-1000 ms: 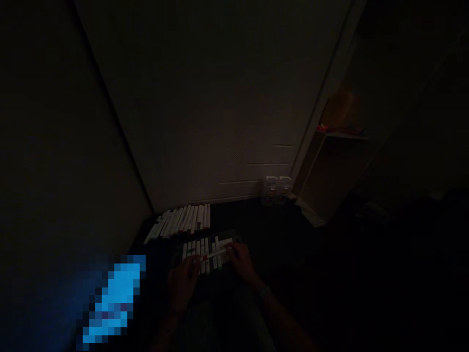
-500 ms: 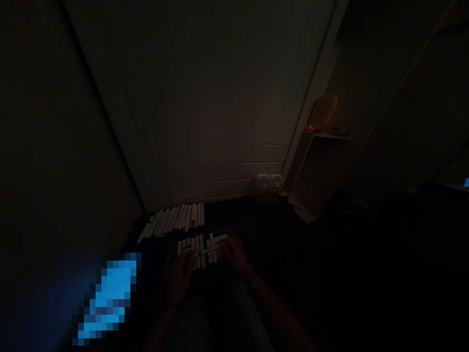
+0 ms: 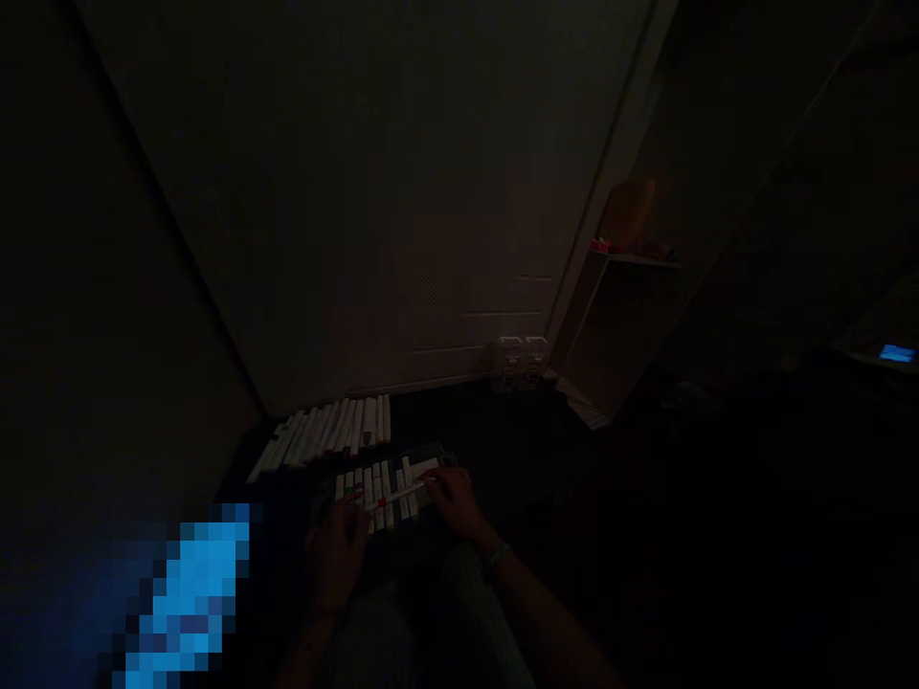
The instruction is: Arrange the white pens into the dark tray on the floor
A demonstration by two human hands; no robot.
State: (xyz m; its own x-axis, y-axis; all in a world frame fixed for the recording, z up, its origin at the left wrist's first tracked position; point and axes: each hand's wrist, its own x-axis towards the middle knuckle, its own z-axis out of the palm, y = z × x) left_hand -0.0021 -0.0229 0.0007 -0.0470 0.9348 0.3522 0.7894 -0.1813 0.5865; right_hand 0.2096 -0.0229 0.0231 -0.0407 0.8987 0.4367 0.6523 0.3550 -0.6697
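Note:
The light is very dim. A slim white marker (image 3: 403, 494) with a red band lies crosswise between my two hands, above a dark case (image 3: 441, 450) in which several white markers (image 3: 347, 483) stand in a row. My right hand (image 3: 456, 500) pinches the marker's right end, near the pale area inside the case. Curled fingers of my left hand (image 3: 340, 544) are at the marker's other end, close to the case's left side; shadow hides their exact grip. Behind the case a row of loose white markers (image 3: 330, 431) lies side by side on the dark surface.
Two clear packages (image 3: 520, 366) with white handles stand against the pale wall (image 3: 402, 239). To the right is a small shelf unit (image 3: 610, 316) with an orange, rounded object (image 3: 629, 212) on top. A blurred blue screen-like glow (image 3: 188, 598) fills the lower left.
The view has shifted slightly, so the scene sits further left. My left hand has drawn a little left and down, showing more of the marker's red-banded end. My right hand keeps its pinch.

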